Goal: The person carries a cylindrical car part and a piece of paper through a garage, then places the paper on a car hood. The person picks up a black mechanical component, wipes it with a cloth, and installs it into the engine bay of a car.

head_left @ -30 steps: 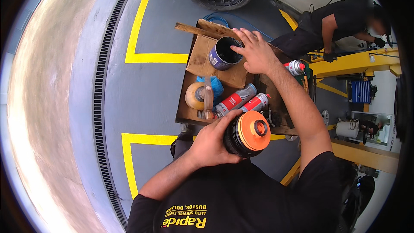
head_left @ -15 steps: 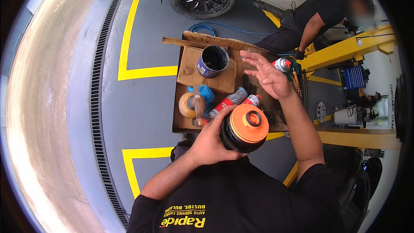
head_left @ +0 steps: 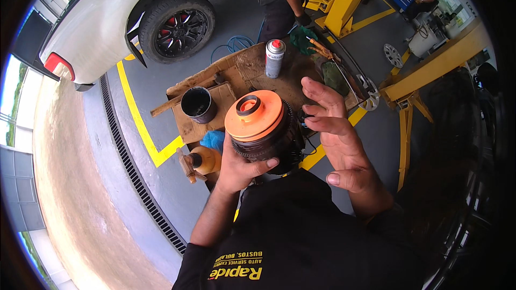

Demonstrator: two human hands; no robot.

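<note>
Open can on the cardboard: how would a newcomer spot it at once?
From the white vehicle's black wheel, look down to the brown cardboard. The open can stands there, left of the orange-topped part in the left hand. Its wide, lidless, dark mouth sets it apart from the slim, red-topped spray can and yellow bottle.

Beyond the obstructing cylinder, a gap parts tin from can.

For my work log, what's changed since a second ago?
Your right hand drew back from the tub and is now open beside the orange-topped part. Your view swung too. Your left hand still holds that part; the tub stays on the cardboard.
</note>
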